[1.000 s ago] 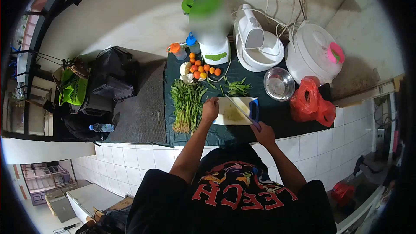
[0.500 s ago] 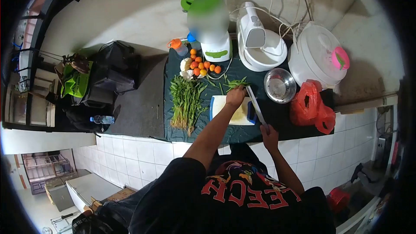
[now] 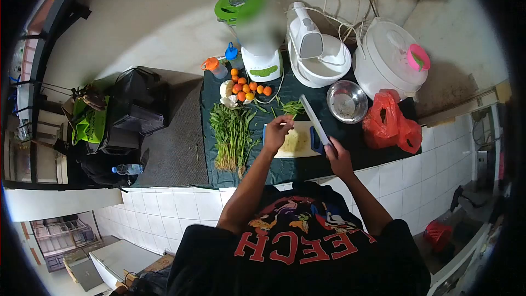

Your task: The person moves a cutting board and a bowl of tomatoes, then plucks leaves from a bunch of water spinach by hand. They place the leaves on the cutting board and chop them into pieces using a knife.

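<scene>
Left hand: You are resting your left hand (image 3: 278,133) on the left end of the white rectangular plastic cutting board (image 3: 298,143). Its fingers (image 3: 286,124) are curling inward, pressed together, and I cannot tell whether they are pinching anything.
Right hand: Your right hand (image 3: 338,157) is gripping the handle of a long, pale-bladed kitchen knife (image 3: 314,119), with the fingers wrapping tightly round it.
Knife: The blade is slanting up and away from you, hanging over the board's right end.
Board: It is lying on the dark green cloth (image 3: 298,168) near the counter's front edge, showing a pale yellowish smear in its middle.
Greens: A bundle of long green leafy stems (image 3: 233,134) is lying just left of the board, near your left hand. A small pile of loose green leaves (image 3: 293,108) is lying just beyond the board.
Further back: Small round orange fruits (image 3: 247,86) are clustering behind the stems. A round shiny steel bowl (image 3: 346,102) is sitting right of the knife tip, with a crumpled red plastic bag (image 3: 390,127) just beside it.
</scene>
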Tool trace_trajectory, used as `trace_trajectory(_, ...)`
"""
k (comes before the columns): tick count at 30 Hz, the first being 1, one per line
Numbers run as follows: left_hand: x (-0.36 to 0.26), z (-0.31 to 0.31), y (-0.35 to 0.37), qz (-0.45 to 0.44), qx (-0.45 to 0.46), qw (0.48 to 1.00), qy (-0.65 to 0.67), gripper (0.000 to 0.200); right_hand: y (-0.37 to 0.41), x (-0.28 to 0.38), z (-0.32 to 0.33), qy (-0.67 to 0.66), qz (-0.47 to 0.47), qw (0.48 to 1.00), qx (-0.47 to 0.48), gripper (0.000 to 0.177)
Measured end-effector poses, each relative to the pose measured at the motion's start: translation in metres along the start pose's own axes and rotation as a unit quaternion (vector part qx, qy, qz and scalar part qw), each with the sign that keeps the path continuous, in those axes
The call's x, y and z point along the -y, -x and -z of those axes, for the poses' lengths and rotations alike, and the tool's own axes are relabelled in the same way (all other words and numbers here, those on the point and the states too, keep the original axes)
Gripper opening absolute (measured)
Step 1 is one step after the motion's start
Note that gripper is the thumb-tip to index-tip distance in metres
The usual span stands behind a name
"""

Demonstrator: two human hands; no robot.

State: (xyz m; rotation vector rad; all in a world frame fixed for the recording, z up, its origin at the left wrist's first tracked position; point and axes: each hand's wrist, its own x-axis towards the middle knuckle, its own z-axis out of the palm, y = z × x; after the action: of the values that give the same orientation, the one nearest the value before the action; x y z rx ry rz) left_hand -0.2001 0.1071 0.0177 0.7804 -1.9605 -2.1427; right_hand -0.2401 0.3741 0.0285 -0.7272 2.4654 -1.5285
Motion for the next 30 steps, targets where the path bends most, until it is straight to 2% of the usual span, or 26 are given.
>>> trace_trajectory(2,-0.026,0.012,0.029,0.003,0.006,0.999,0.053,0.028,-0.018,0.033,0.005,-0.219,-0.155,0.959,0.094,0.041)
trace_trajectory(4,-0.037,0.023,0.052,0.025,0.019,0.984,0.173,0.022,-0.035,0.062,0.005,-0.268,-0.167,0.940,0.125,0.043)
trace_trajectory(5,-0.042,0.029,0.062,0.022,0.014,0.985,0.172,0.022,-0.043,0.079,0.005,-0.318,-0.180,0.919,0.148,0.046)
trace_trajectory(7,-0.070,0.037,0.085,0.014,0.044,0.955,0.294,0.017,-0.055,0.128,0.012,-0.316,-0.167,0.920,0.161,0.050)
trace_trajectory(9,-0.093,0.041,0.101,0.009,0.036,0.951,0.308,0.014,-0.062,0.149,0.013,-0.443,-0.207,0.846,0.212,0.050)
trace_trajectory(10,-0.101,0.042,0.107,0.000,0.053,0.937,0.344,0.014,-0.063,0.165,0.012,-0.531,-0.233,0.776,0.248,0.056)
trace_trajectory(11,-0.110,0.043,0.113,-0.009,0.072,0.923,0.379,0.014,-0.062,0.178,0.015,-0.530,-0.231,0.776,0.252,0.056)
trace_trajectory(13,-0.127,0.041,0.121,-0.013,0.086,0.910,0.405,0.015,-0.061,0.201,0.023,-0.588,-0.226,0.704,0.327,0.061)
trace_trajectory(17,-0.152,0.035,0.131,0.004,0.137,0.883,0.449,0.014,-0.046,0.231,0.034,-0.587,-0.210,0.709,0.331,0.064)
trace_trajectory(19,-0.159,0.034,0.132,0.019,0.170,0.875,0.453,0.014,-0.039,0.243,0.041,-0.518,-0.179,0.779,0.306,0.061)
trace_trajectory(20,-0.161,0.032,0.132,0.025,0.172,0.875,0.452,0.015,-0.036,0.249,0.041,-0.508,-0.175,0.796,0.280,0.058)
trace_trajectory(25,-0.164,0.024,0.133,0.043,0.199,0.868,0.454,0.018,-0.027,0.247,0.044,-0.467,-0.165,0.824,0.276,0.058)
trace_trajectory(28,-0.161,0.020,0.134,0.021,0.200,0.876,0.439,0.019,-0.024,0.250,0.044,-0.454,-0.131,0.834,0.284,0.058)
trace_trajectory(30,-0.165,0.017,0.138,0.018,0.206,0.872,0.443,0.020,-0.021,0.249,0.042,-0.407,-0.098,0.874,0.249,0.057)
